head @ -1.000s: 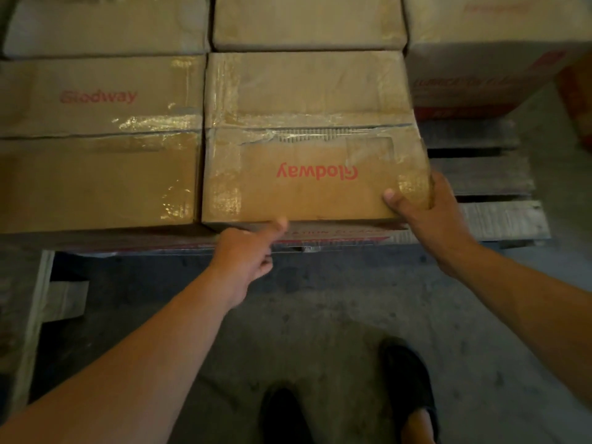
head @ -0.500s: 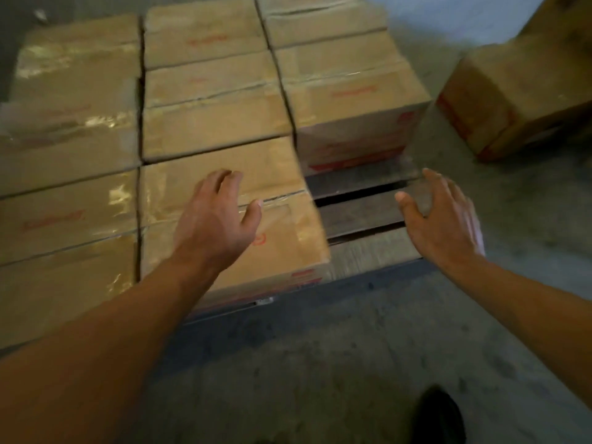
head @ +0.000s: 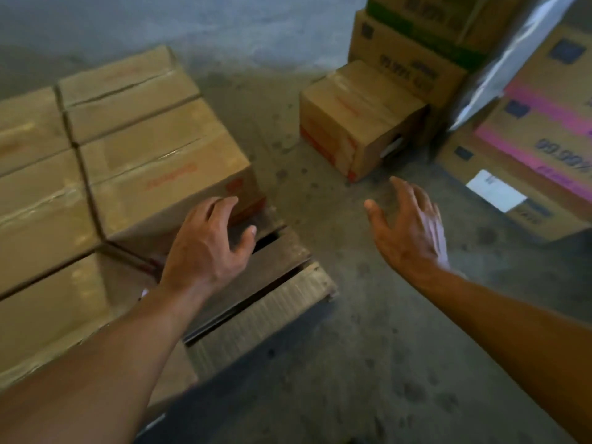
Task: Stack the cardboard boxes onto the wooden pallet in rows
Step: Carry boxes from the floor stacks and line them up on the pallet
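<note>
Several taped brown cardboard boxes with red print lie in rows on the wooden pallet (head: 272, 302) at the left; the nearest corner box (head: 166, 174) sits beside bare slats. My left hand (head: 205, 248) hovers open over those bare slats, holding nothing. My right hand (head: 410, 229) is open over the concrete floor, fingers spread, pointing toward a single brown box with red print (head: 355, 120) that stands on the floor ahead of it, apart from the pallet.
Behind the lone box rises a stack of larger cartons with green print (head: 413, 59). A carton with pink stripes and a white label (head: 525, 161) stands at the right. A shiny silver sheet (head: 512, 56) leans between them. Concrete floor lies between pallet and stacks.
Both hands have let go of the box on the pallet's front row and opened. My view has swung right, from the pallet toward the boxes on the floor.
</note>
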The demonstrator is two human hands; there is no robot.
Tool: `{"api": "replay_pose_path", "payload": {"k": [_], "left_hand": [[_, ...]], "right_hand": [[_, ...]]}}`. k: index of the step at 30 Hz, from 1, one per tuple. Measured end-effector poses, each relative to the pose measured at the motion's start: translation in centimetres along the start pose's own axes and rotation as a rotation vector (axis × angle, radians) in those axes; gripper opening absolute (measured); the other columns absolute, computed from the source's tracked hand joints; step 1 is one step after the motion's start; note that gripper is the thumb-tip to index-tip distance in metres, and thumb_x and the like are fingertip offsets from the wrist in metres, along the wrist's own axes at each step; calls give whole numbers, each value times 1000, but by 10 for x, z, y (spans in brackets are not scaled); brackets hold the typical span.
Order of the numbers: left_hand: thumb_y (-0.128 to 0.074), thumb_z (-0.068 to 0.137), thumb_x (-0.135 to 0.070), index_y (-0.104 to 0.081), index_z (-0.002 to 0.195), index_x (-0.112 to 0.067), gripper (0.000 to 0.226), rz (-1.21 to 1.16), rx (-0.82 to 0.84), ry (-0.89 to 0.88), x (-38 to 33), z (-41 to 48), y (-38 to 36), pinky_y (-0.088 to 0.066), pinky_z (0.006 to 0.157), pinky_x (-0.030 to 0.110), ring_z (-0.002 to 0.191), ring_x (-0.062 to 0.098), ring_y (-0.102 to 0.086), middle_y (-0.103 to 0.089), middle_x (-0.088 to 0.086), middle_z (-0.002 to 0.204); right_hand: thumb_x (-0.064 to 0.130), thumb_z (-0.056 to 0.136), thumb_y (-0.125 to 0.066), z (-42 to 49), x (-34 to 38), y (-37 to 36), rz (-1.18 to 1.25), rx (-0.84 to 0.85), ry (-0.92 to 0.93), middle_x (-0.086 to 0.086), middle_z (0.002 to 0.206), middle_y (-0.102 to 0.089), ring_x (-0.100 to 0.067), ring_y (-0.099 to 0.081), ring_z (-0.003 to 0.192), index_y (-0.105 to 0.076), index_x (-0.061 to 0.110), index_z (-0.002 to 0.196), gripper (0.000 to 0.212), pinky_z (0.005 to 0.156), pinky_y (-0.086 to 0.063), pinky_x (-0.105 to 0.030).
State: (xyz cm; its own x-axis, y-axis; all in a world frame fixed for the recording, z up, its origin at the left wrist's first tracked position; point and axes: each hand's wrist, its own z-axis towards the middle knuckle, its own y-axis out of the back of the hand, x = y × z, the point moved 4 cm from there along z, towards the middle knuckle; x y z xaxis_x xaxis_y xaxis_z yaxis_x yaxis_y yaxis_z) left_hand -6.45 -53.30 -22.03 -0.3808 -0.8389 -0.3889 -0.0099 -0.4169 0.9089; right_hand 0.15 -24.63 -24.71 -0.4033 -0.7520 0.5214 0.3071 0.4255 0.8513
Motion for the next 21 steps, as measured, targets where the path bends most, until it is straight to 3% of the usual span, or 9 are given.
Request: {"api": "replay_pose_path", "payload": {"k": [7, 12, 16, 21], "left_hand": [[-56, 87, -40, -60, 127, -3, 55, -12, 17, -82, -39, 128, -24, -46, 91, 41, 110, 37, -57, -62, 19, 121], [-67, 88, -33, -60, 128, -4, 50, 7, 6, -156, -30, 244, -42, -47, 91, 40, 108, 37, -60, -62, 19, 121], [-70, 89, -32, -58, 131, 0, 54, -81, 43, -171, -16, 359, -93, -46, 94, 42, 114, 39, -58, -61, 22, 125], [-64, 91, -40, -53, 136, -2, 60, -140, 207, -185, 12, 451, -173, -42, 96, 37, 119, 34, -55, -58, 20, 130]], "right_hand": [[62, 95, -46, 90, -28, 4, 33, -69, -102, -14, 149, -43, -33, -45, 131, -35, 21, 150, 69, 99, -41, -44], [57, 96, -51, 178, -24, -13, 128, -145, -191, -15, 146, -45, -34, -43, 132, -43, 16, 146, 65, 103, -37, -42], [54, 96, -53, 245, -32, -56, 177, -205, -314, -13, 144, -47, -33, -45, 131, -46, 17, 141, 59, 95, -37, -36], [51, 97, -54, 298, -41, -134, 220, -197, -601, -13, 153, -41, -32, -40, 139, -39, 13, 149, 66, 110, -35, -44]]}}
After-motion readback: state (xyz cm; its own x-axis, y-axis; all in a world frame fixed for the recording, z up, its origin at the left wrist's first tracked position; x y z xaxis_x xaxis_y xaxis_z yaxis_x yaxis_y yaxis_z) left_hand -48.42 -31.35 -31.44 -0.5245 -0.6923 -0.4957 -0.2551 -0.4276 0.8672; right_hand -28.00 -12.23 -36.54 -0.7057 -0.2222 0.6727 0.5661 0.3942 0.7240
